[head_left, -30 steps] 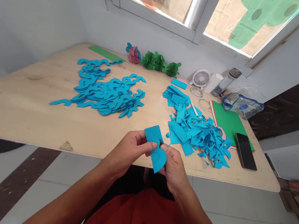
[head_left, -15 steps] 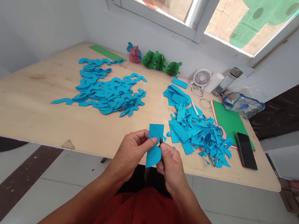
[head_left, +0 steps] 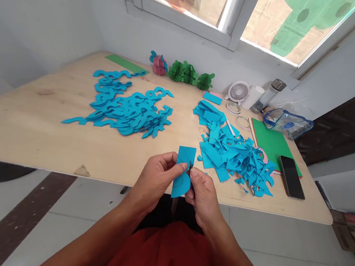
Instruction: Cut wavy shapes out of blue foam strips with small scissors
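Between thumb and fingers, my left hand pinches a piece of blue paper with a curved line drawn on it. The paper's lower right edge is cut round, with a notch near its middle. My right hand is closed round dark scissors, mostly hidden by the fingers, their blades at the notch. To the left on the table lies a heap of wavy blue paper cutouts. Right of my hands spreads a pile of blue paper scraps.
Folded green paper shapes and a pink one stand by the wall. A small white fan, a bottle, a clear pouch, green sheets and a phone line the right side of the wooden table.
The blue paper has tilted slightly in my left hand. A small scrap beside the scissors is no longer seen there. Both hands stay almost in place, and the view has shifted a little.
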A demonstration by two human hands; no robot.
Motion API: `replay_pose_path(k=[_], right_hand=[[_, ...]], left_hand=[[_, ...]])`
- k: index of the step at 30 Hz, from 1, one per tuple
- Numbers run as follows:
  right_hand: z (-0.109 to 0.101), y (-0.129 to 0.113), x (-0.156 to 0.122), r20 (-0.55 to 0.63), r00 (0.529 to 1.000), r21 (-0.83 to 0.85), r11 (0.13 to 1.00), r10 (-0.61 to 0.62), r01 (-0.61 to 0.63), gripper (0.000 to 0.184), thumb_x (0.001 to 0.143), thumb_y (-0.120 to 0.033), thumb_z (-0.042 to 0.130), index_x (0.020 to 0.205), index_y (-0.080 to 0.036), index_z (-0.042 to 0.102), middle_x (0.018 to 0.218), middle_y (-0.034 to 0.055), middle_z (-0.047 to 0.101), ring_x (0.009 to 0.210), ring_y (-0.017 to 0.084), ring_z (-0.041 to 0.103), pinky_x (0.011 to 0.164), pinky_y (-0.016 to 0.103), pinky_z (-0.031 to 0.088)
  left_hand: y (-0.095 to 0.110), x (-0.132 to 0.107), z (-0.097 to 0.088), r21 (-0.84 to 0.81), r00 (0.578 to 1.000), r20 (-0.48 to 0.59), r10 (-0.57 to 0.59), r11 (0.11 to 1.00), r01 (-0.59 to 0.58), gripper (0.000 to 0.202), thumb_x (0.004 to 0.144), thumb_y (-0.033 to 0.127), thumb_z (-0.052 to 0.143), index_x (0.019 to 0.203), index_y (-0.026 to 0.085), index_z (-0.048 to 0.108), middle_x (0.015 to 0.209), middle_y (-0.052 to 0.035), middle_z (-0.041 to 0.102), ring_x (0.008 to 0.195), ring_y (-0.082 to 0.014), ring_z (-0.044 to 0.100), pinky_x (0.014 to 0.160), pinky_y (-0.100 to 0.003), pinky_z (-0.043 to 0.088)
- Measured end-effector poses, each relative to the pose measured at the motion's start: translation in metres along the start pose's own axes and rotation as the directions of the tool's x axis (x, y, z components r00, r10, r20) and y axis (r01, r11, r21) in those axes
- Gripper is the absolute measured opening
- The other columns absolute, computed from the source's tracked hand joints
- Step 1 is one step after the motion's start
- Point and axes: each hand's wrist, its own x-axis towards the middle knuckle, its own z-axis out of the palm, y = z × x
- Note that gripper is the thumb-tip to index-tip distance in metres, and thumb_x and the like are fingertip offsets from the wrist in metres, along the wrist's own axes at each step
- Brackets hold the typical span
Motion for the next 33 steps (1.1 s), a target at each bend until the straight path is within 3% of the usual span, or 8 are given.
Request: replay_pose_path(k=[20, 33], right_hand=[[-0.005, 0.0069, -0.0004, 0.013, 1.0, -0.036, 0.999, 0.005, -0.004, 0.04, 0.085, -0.052, 0.055, 0.064, -0.018, 0.048, 0.042, -0.0094, 0.034, 0.036, 0.005, 0.022, 0.036, 0.021, 0.011], [-0.0035, 0.0028, -0.0007, 0.016, 1.0, -0.086, 0.996, 0.006, -0.004, 0.04, 0.085, -0.052, 0.052, 0.066, -0.017, 0.053, 0.039, -0.009, 0.035, 0.036, 0.006, 0.022, 0.036, 0.021, 0.012]], left_hand=[[0.0013, 0.0001, -0.0082, 0.038, 0.994, 0.091, -0.058, 0.998, 0.055, 0.015, 0.07, 0.027, 0.066, 0.062, 0.017, 0.059, 0.061, 0.0008, 0.059, 0.06, -0.0133, 0.051, 0.059, -0.024, 0.042], [0.0013, -0.0011, -0.0065, 0.029, 0.995, 0.041, -0.087, 0.996, 0.086, 0.019, 0.069, 0.03, 0.067, 0.061, 0.017, 0.055, 0.054, 0.0039, 0.054, 0.049, -0.0087, 0.043, 0.047, -0.021, 0.033]])
